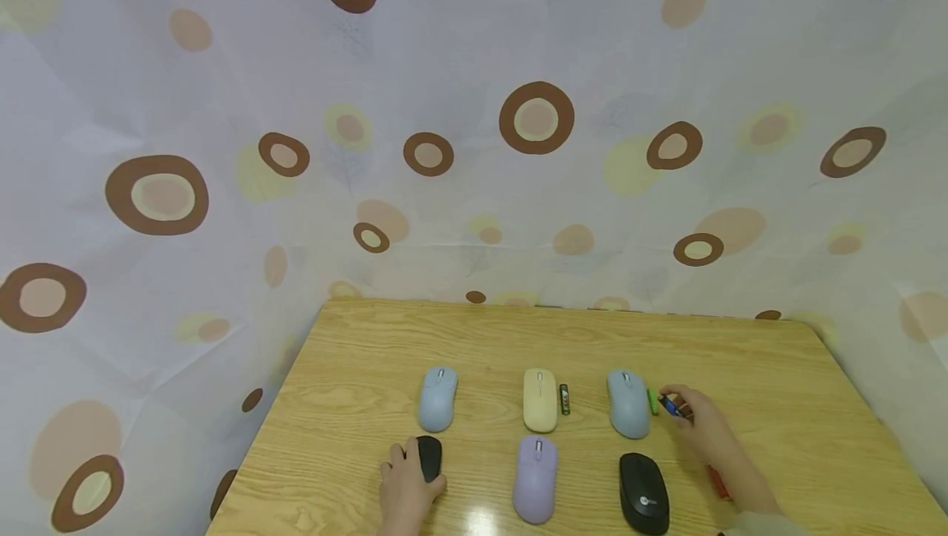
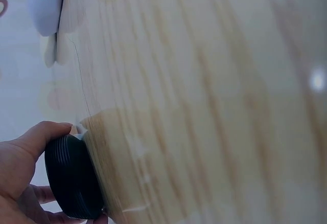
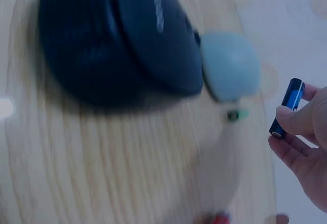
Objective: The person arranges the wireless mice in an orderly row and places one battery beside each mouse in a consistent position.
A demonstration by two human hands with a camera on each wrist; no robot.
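My left hand [image 1: 405, 487] grips a black computer mouse [image 1: 429, 458] at the front left of the table. In the left wrist view its thumb and fingers [image 2: 38, 137] curl round the sides of that mouse [image 2: 74, 178]. On the right, my right hand [image 1: 699, 421] pinches a blue and black battery [image 1: 670, 405] between thumb and fingers. The right wrist view shows this battery [image 3: 288, 106] raised off the table. A green battery [image 1: 653, 401] lies just left of the right hand, beside a blue-grey mouse [image 1: 628, 404].
A light blue mouse [image 1: 439, 400] and a cream mouse [image 1: 540, 401] stand in the back row, with a dark battery [image 1: 565, 399] beside the cream one. In front are a purple mouse [image 1: 536, 480] and another black mouse [image 1: 644, 493]. A red object [image 1: 718, 482] lies partly behind the right forearm.
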